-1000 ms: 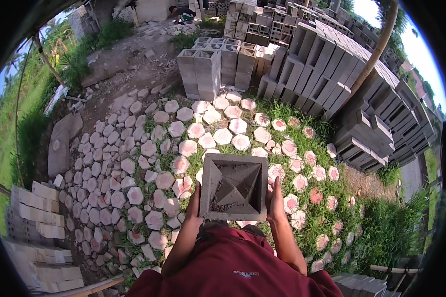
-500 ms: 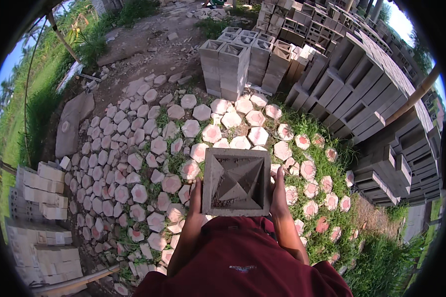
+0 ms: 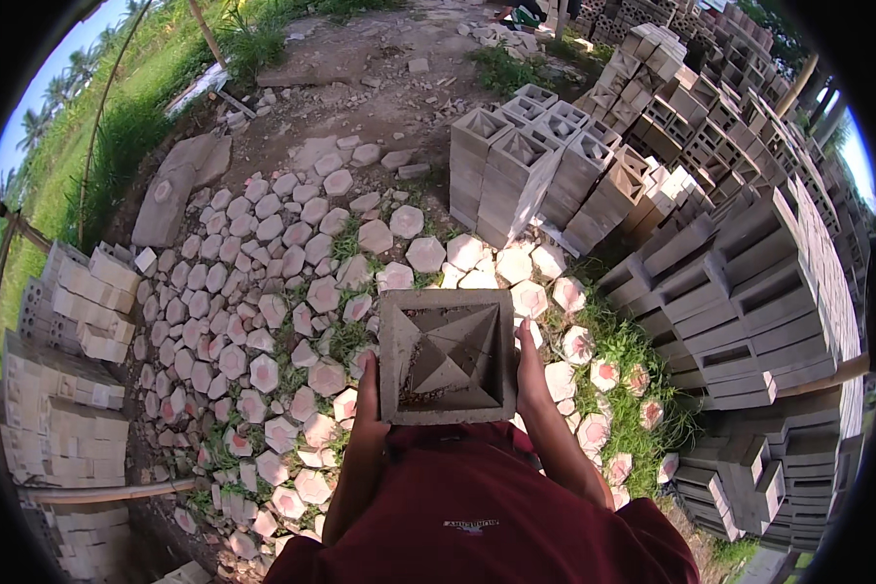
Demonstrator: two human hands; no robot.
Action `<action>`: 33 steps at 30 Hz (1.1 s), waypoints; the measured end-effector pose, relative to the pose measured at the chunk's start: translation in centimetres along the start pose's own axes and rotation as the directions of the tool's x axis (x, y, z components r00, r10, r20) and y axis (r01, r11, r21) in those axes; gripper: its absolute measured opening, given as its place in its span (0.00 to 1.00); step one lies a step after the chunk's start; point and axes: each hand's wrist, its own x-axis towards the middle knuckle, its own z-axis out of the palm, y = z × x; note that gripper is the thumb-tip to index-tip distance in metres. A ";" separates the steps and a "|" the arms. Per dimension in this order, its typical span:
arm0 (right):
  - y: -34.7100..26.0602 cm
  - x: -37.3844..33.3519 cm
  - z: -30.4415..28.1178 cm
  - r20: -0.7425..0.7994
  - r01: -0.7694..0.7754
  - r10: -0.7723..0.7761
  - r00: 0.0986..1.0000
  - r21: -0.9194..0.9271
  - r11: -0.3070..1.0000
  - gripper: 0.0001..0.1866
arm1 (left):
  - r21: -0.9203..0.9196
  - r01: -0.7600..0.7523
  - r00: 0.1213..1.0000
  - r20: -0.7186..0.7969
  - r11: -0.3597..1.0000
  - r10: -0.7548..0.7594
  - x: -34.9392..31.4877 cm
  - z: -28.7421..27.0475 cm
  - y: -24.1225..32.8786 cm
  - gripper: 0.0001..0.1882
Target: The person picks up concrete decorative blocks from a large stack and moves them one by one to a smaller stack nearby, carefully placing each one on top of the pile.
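Note:
Between my two hands, in front of my body, is a square grey concrete block. Its upper face has a raised rim around a pyramid-like pattern with folded facets, and some dark crumbs lie in the recess. My left hand presses along the block's left side, fingers pointing forward. On the opposite side my right hand grips the block in the same way. The fingers' undersides are hidden beneath the block. Ahead and slightly right stand upright stacks of similar patterned blocks, apart from the one I hold.
Hexagonal paving stones with grass between them cover the ground. Long rows of stacked grey blocks rise on the right. Pale block stacks and a bamboo pole are on the left. Far ahead, a person is partly visible.
My view has shifted left, so the upright stacks appear farther right and lower in the picture. The block stays between both hands in front of me.

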 end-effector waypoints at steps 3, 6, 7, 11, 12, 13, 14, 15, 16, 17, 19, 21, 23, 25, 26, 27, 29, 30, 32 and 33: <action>-1.9 4.8 1.0 0.049 -0.015 0.014 0.999 0.014 1.000 0.43 | -0.078 -0.022 0.999 -0.033 0.997 0.020 2.8 3.0 2.1 0.34; -2.9 10.7 1.7 0.093 -0.019 0.015 0.996 0.039 0.999 0.43 | -0.047 -0.080 0.996 -0.052 0.996 0.078 6.7 5.3 4.5 0.32; -3.6 12.2 3.0 0.078 0.006 -0.008 0.997 0.021 1.000 0.44 | 0.001 -0.122 0.989 -0.090 0.993 0.121 9.1 3.7 5.1 0.32; -6.1 20.7 5.1 0.114 0.015 -0.025 0.993 0.092 0.996 0.44 | -0.003 -0.146 0.989 -0.008 0.989 0.146 18.4 3.7 9.1 0.33; -7.0 22.7 5.7 0.108 0.017 -0.028 0.994 0.098 0.995 0.44 | -0.003 -0.145 0.989 0.001 0.989 0.145 20.8 4.3 10.2 0.33; -8.3 24.7 6.5 0.098 0.016 -0.026 0.995 0.104 0.994 0.44 | -0.004 -0.141 0.990 0.008 0.990 0.141 22.9 5.1 11.7 0.34; -9.5 26.9 7.5 0.051 0.051 -0.055 0.997 0.090 0.995 0.43 | 0.007 -0.097 0.995 0.007 0.995 0.097 25.4 5.6 13.3 0.34; -10.8 29.2 8.6 0.005 0.085 -0.085 0.996 0.074 0.994 0.42 | 0.018 -0.053 0.999 0.005 0.998 0.053 28.1 6.0 15.0 0.34; -11.9 31.1 9.5 -0.047 0.111 -0.108 0.993 0.055 0.992 0.41 | 0.027 -0.001 1.000 -0.003 1.000 0.001 30.2 6.9 16.5 0.34; -13.1 32.8 10.3 -0.043 0.127 -0.125 0.991 0.033 0.991 0.41 | 0.010 -0.004 1.000 -0.007 1.000 0.004 32.0 8.1 18.1 0.31; -15.2 35.6 11.8 -0.034 0.154 -0.154 0.988 -0.007 0.988 0.39 | -0.020 0.008 0.999 -0.047 1.000 -0.008 35.4 8.9 20.2 0.30; -17.1 38.1 13.6 -0.046 0.142 -0.144 0.988 -0.040 0.989 0.39 | 0.003 0.014 0.999 -0.047 1.000 -0.013 38.7 8.6 22.3 0.31; -19.6 40.8 16.3 -0.073 0.116 -0.120 0.990 -0.058 0.992 0.38 | 0.086 -0.003 1.000 0.013 0.996 0.002 42.3 8.1 25.6 0.34; -20.5 43.6 18.1 -0.075 0.106 -0.104 0.992 0.031 0.994 0.37 | 0.089 -0.008 1.000 -0.019 0.996 0.009 44.7 8.6 27.8 0.34; -21.1 45.0 19.1 -0.079 0.103 -0.097 0.992 0.076 0.992 0.37 | 0.092 -0.007 0.999 -0.033 0.996 0.010 45.8 9.1 28.9 0.34; -22.0 46.3 19.8 -0.034 0.121 -0.119 0.992 0.056 0.991 0.38 | 0.140 -0.044 0.998 -0.041 0.989 0.050 47.1 9.8 30.2 0.35; -23.5 49.5 22.0 -0.080 0.113 -0.113 0.990 -0.007 0.994 0.39 | 0.075 -0.052 0.995 -0.078 0.996 0.057 49.3 11.4 32.7 0.33; -24.2 51.2 23.1 -0.103 0.106 -0.109 0.989 -0.038 0.994 0.39 | 0.042 -0.056 0.993 -0.098 0.998 0.060 50.8 11.8 33.7 0.33; -26.0 55.1 25.4 -0.087 0.084 -0.088 0.992 -0.051 0.995 0.39 | 0.051 -0.078 0.993 -0.090 0.996 0.082 54.2 11.4 36.1 0.34; -27.2 57.0 26.6 -0.083 0.061 -0.066 0.994 -0.053 0.997 0.39 | 0.054 -0.091 0.990 -0.098 0.994 0.096 56.0 11.3 37.3 0.35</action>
